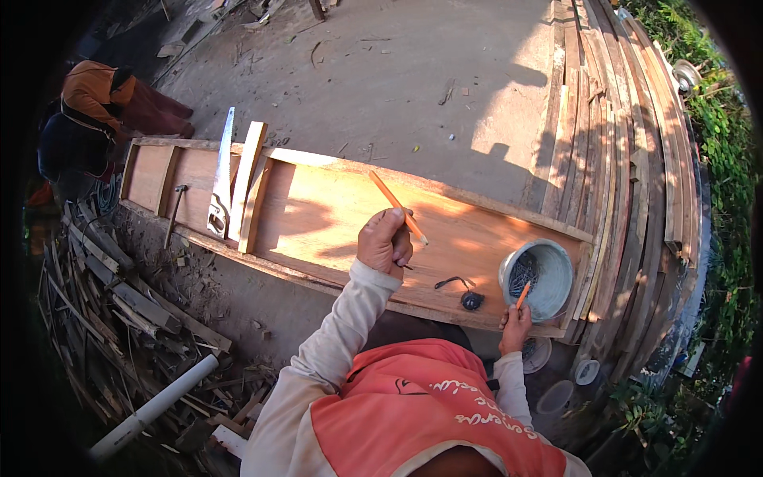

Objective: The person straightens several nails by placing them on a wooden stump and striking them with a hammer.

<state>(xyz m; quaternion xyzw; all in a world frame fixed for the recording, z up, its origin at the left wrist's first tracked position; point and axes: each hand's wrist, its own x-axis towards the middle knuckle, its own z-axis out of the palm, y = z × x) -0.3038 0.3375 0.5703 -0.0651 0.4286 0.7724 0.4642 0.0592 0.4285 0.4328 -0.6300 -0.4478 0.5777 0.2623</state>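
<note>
My left hand (pixel 386 238) is raised over a long framed plywood panel (pixel 342 238), pinching an orange pencil (pixel 385 189) whose sharpened tip points down to the right. A thin dark piece pokes out under that hand; its kind is unclear. Beside the bucket (pixel 556 282), my right hand (pixel 515 327) is closed round an orange pencil-like stick (pixel 522 296) that points upward. Nails (pixel 521 272) lie inside the bucket, which sits on the panel's right end. A black tape measure (pixel 471 300) rests on the plywood between my hands.
A handsaw (pixel 221 179) and a loose wood strip (pixel 249 171) lie across the panel's left part, with a hammer (pixel 175 215) nearby. Long boards (pixel 592 151) are stacked at right. Scrap wood (pixel 119 294) and a white pipe (pixel 155 407) lie at lower left. Another person (pixel 107 103) bends at far left.
</note>
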